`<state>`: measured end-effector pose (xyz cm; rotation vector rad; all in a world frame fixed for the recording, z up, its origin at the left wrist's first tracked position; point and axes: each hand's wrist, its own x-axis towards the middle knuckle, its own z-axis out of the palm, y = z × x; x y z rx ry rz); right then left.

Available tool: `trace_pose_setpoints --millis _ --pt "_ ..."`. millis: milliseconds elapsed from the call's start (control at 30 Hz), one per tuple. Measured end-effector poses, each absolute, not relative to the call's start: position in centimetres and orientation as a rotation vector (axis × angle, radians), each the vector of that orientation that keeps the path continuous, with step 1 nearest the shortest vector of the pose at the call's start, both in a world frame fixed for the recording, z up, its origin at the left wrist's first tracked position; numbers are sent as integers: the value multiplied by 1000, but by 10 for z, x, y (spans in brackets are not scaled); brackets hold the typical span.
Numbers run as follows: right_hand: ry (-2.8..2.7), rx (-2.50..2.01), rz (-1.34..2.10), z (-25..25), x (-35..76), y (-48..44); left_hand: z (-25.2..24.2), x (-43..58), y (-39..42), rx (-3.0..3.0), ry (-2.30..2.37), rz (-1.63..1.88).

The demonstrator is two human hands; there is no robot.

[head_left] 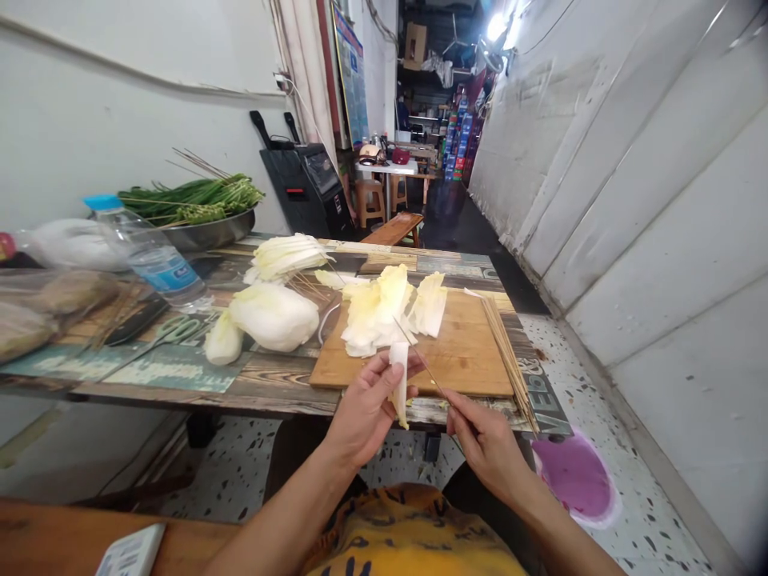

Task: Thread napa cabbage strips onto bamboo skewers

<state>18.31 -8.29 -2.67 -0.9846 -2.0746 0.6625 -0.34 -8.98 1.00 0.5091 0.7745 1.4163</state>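
My left hand is closed around a narrow strip of napa cabbage leaf, held upright just in front of the cutting board. Pinched in my right hand is a thin wooden skewer, slanting up and left with its tip near the strip's upper end. I cannot tell whether the skewer touches the strip. Cut cabbage leaves lie piled on the board, with a smaller stack of leaves beside them. A bundle of bare skewers rests along the board's right edge.
Left of the board lie a whole napa cabbage, skewered cabbage leaves and scissors. A water bottle and a metal bowl of green vegetables stand farther left. A pink basin sits on the floor at right.
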Motion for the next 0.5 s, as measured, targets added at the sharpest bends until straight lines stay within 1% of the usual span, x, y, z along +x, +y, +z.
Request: trace_pose_setpoints --millis 300,400,500 --pt "-2107 -1040 855 -16 184 -85 8 2 -92 605 813 1414" --pt "-2064 -1032 956 -15 182 -86 6 6 -92 644 843 1432" --pt "-1970 -1028 1003 -14 177 -85 5 14 -94 701 884 1378"
